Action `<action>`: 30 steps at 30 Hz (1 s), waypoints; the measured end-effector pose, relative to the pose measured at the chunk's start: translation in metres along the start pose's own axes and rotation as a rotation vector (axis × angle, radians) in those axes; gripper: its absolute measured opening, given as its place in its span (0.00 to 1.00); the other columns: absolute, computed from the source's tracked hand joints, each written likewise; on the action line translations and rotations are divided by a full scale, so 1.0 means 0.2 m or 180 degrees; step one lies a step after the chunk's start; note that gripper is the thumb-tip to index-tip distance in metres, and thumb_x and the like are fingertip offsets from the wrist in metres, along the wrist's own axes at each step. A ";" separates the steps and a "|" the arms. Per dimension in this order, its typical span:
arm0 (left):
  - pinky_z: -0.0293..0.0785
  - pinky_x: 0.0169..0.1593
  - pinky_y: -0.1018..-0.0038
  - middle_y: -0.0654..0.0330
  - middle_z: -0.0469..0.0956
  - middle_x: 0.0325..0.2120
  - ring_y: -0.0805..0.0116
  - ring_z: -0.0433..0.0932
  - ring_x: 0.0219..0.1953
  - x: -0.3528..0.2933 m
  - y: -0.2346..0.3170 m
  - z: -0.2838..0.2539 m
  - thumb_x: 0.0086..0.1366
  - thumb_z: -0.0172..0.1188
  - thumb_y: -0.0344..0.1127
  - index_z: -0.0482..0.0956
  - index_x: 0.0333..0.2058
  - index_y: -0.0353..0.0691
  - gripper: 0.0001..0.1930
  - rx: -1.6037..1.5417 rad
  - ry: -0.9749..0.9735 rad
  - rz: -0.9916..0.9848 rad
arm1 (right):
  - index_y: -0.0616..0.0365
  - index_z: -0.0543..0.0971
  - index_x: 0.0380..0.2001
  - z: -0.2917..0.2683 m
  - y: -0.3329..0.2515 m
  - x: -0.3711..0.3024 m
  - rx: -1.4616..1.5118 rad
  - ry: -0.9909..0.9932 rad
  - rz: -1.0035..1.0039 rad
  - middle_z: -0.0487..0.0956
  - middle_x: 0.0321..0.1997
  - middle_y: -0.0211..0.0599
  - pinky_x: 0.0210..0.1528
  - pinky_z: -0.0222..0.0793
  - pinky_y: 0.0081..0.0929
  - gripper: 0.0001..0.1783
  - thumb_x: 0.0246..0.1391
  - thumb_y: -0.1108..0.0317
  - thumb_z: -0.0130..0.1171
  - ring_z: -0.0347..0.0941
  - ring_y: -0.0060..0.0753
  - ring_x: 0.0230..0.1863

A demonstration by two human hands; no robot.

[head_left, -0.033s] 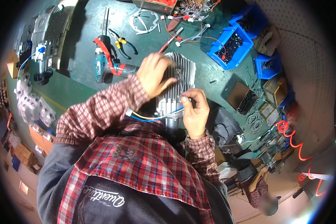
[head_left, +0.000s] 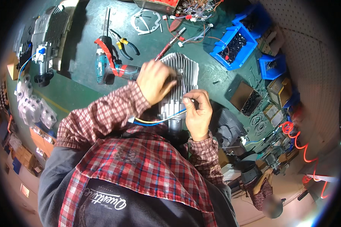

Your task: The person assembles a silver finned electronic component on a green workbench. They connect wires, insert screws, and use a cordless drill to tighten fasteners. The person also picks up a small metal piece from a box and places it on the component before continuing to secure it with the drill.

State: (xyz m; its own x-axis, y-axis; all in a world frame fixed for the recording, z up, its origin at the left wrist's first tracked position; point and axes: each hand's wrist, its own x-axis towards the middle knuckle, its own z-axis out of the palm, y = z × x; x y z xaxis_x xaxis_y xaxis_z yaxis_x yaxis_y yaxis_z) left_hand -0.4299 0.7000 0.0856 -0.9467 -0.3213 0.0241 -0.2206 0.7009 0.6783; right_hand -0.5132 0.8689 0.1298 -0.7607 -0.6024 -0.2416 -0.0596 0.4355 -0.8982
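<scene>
A finned silver metal housing (head_left: 189, 68) lies on the green bench in front of me, its fins toward the far side. Over its left fins is my left hand (head_left: 154, 84), fingers a little blurred, thumb apart from them and nothing visible in its grasp. At the housing's right side, my right hand (head_left: 199, 115) pinches thumb and forefinger together around something small and dark, too small to name. Blue and cream wires (head_left: 157, 122) with a white connector at the left end run across the housing's near part to the right hand, which hides their other end.
Left of the housing lie a teal cordless drill (head_left: 101, 64) and yellow-black pliers (head_left: 123, 44). A red screwdriver-like tool (head_left: 169, 44) and a ring gasket (head_left: 146, 22) lie beyond. Blue bins (head_left: 235, 45) of small dark parts stand right. More finned housings (head_left: 51, 30) sit far left.
My left hand has shifted slightly left and toward me, uncovering more of the housing's fins. The wire connector has moved slightly. My right hand stays put.
</scene>
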 end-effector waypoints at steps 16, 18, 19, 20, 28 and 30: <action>0.66 0.42 0.67 0.59 0.68 0.35 0.61 0.69 0.39 -0.08 0.13 0.04 0.56 0.60 0.42 0.72 0.54 0.39 0.27 0.0436 -0.0562 0.0224 | 0.62 0.77 0.29 0.01 -0.03 0.00 -0.0388 -0.0163 -0.0344 0.74 0.36 0.39 0.45 0.67 0.29 0.04 0.48 0.77 0.63 0.71 0.36 0.41; 0.66 0.43 0.67 0.60 0.69 0.36 0.61 0.69 0.40 -0.09 0.13 0.05 0.55 0.61 0.41 0.72 0.54 0.40 0.27 0.0393 -0.0542 0.0212 | 0.62 0.77 0.28 0.02 -0.04 0.00 -0.0693 -0.0041 -0.0512 0.74 0.37 0.39 0.47 0.66 0.31 0.04 0.48 0.77 0.63 0.71 0.38 0.43; 0.66 0.44 0.66 0.60 0.69 0.37 0.60 0.69 0.42 -0.10 0.12 0.06 0.55 0.61 0.41 0.72 0.54 0.41 0.27 0.0368 -0.0555 0.0180 | 0.61 0.77 0.29 0.02 -0.04 0.00 -0.0807 -0.0093 -0.0616 0.75 0.38 0.39 0.48 0.66 0.32 0.04 0.49 0.75 0.62 0.70 0.40 0.44; 0.67 0.45 0.66 0.61 0.69 0.39 0.60 0.69 0.43 -0.10 0.12 0.06 0.55 0.61 0.41 0.72 0.54 0.42 0.27 0.0344 -0.0567 0.0149 | 0.60 0.77 0.29 0.01 -0.03 0.00 -0.0921 -0.0145 -0.0719 0.75 0.40 0.39 0.49 0.65 0.34 0.04 0.49 0.74 0.62 0.70 0.42 0.45; 0.66 0.51 0.64 0.61 0.71 0.46 0.60 0.68 0.52 -0.13 0.09 0.08 0.52 0.64 0.43 0.73 0.53 0.47 0.27 0.0436 -0.0166 0.0332 | 0.57 0.77 0.30 -0.01 0.04 -0.04 -0.1095 -0.0135 -0.0683 0.74 0.44 0.39 0.50 0.64 0.37 0.05 0.51 0.69 0.61 0.67 0.44 0.47; 0.67 0.50 0.64 0.61 0.72 0.46 0.59 0.69 0.50 -0.13 0.07 0.09 0.50 0.66 0.42 0.75 0.51 0.47 0.27 0.0241 -0.0022 0.0421 | 0.57 0.77 0.30 0.00 0.06 -0.05 -0.1058 -0.0106 -0.0664 0.74 0.42 0.39 0.49 0.64 0.37 0.05 0.50 0.69 0.61 0.67 0.44 0.46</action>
State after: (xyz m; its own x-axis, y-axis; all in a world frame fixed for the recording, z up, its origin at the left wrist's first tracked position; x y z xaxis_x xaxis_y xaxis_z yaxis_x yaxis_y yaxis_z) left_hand -0.4123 0.7301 0.0803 -0.9702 -0.2187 0.1042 -0.1107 0.7830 0.6121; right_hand -0.5065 0.8801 0.1222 -0.6891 -0.7199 -0.0831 -0.4209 0.4910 -0.7627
